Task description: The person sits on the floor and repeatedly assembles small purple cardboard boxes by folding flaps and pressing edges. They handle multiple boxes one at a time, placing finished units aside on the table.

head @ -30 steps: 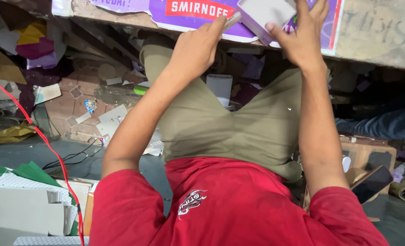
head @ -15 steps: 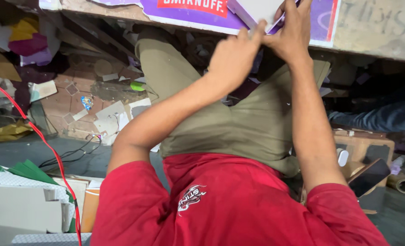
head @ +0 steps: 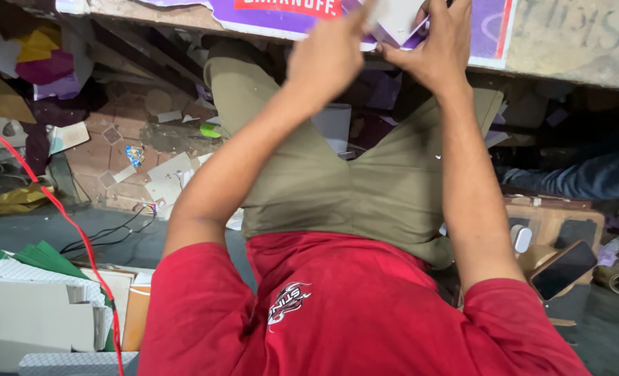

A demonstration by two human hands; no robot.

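Both hands have drifted closer together since the earlier frame. Head view: at twelve o'clock, the left hand [head: 327, 59] and right hand [head: 435, 45] pinch a folded white-and-purple card piece [head: 400, 21] over the purple-printed board [head: 281, 17]; its long axis cannot be told.

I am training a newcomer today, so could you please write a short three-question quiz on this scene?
1. True or false: both hands hold one piece of white card.
2. Which lies beside the person's right thigh? A) a dark phone B) a kettle C) a hammer
3. What colour is the cord running across the floor past the stack of cards?

Key: 1 true, the left hand and right hand meet on it; 2 A; 3 red.
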